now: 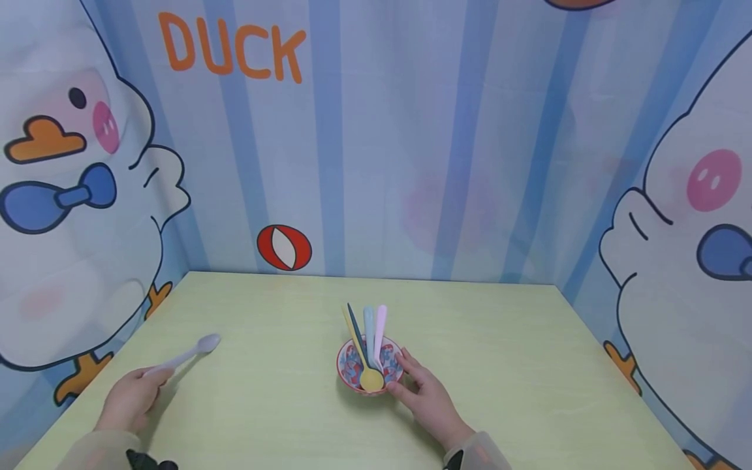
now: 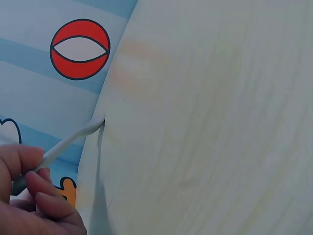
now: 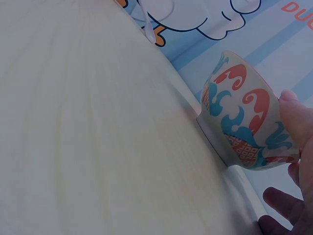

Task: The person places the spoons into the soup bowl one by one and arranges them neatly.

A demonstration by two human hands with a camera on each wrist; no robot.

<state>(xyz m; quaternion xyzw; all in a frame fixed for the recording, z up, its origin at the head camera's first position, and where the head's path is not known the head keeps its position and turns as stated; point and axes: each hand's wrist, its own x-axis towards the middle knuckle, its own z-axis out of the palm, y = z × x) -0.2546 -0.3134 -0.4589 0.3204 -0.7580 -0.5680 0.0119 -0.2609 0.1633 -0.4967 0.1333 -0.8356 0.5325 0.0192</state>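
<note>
In the head view my left hand (image 1: 130, 399) pinches a pale lavender spoon (image 1: 187, 356) by its handle, bowl end pointing away over the left part of the table. The left wrist view shows that spoon (image 2: 68, 142) between thumb and fingers. My right hand (image 1: 431, 398) grips the right side of a small patterned bowl (image 1: 346, 373), thumb at the near rim. Leaning in the bowl are a yellow spoon (image 1: 371, 380), a dark blue handle (image 1: 352, 320), a light blue handle (image 1: 369, 323) and a pink handle (image 1: 381, 321). Red and blue designs cover the bowl's outside (image 3: 244, 112).
Both hands work over a pale wood-grain table (image 1: 264, 418). Behind it hangs a blue striped curtain (image 1: 388, 130) printed with ducks, the word DUCK and a red ball (image 1: 284, 248). The curtain meets the table along its back and sides.
</note>
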